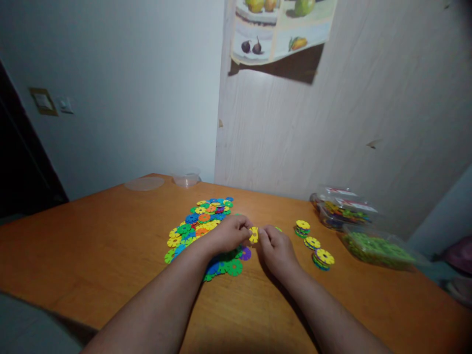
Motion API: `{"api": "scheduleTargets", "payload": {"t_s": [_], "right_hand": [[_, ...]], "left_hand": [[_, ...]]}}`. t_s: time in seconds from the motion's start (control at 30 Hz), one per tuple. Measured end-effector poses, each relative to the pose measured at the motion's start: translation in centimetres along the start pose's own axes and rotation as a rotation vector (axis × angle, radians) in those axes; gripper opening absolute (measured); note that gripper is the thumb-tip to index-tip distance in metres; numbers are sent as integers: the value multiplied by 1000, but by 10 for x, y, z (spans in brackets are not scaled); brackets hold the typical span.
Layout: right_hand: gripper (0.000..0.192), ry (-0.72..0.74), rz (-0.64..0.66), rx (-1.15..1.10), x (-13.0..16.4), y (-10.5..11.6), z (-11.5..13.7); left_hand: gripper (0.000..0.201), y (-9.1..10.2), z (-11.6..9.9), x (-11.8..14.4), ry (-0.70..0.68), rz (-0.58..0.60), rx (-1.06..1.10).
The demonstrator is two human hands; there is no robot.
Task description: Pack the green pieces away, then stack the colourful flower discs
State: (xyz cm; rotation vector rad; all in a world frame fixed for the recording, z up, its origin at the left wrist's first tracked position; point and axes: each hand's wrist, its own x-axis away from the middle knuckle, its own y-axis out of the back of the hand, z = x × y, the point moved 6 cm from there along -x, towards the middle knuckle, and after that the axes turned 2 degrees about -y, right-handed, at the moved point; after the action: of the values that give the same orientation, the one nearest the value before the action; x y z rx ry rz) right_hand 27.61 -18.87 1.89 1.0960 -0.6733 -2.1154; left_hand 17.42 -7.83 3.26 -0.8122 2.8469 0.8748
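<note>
Three small stacks of discs stand on the desk right of the loose pile — most discs there remain unsorted. Both hands meet beside the pile: left hand and right hand fingers pinched on one yellow disc — flat, notched, flower-shaped.

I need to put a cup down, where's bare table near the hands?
Bare table lies left of the loose disc pile, and along the near edge. It is crowded right of the hands: three disc stacks, then plastic bags.
</note>
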Motion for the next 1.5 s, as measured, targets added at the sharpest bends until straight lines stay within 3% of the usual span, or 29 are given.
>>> {"api": "scheduleTargets", "payload": {"t_s": [0.07,0.17,0.33,0.5,0.6,0.73,0.83,1.03,1.13,1.3,1.5], "right_hand": [[29,37,-16,-46,2,3,4],[41,96,26,-31,4,2,12],[28,47,30,-50,-2,6,3],[39,-138,-143,20,-14,30,-49],[45,-193,-145,87,-19,39,-76],[48,-242,-68,153,-21,37,-86],[48,-235,-34,217,-20,32,-82],[58,-191,26,267,-19,23,-78],[63,-167,61,264,-21,18,-80],[54,-179,116,222,-21,11,-85],[58,-224,35,199,-19,17,-82]], "left_hand": [[12,1,1,1,56,-34,158],[20,0,0,3,96,-55,327],[28,-3,1,2,90,-29,406],[22,15,9,-5,41,-239,108],[13,24,14,-8,24,-310,-189],[15,27,14,-6,29,-313,-567],[23,26,14,-3,76,-280,-724],[40,19,16,-1,96,-165,-831],[38,17,16,-1,106,-125,-849],[32,17,15,0,136,-93,-862],[30,15,13,1,122,-82,-855]]}}
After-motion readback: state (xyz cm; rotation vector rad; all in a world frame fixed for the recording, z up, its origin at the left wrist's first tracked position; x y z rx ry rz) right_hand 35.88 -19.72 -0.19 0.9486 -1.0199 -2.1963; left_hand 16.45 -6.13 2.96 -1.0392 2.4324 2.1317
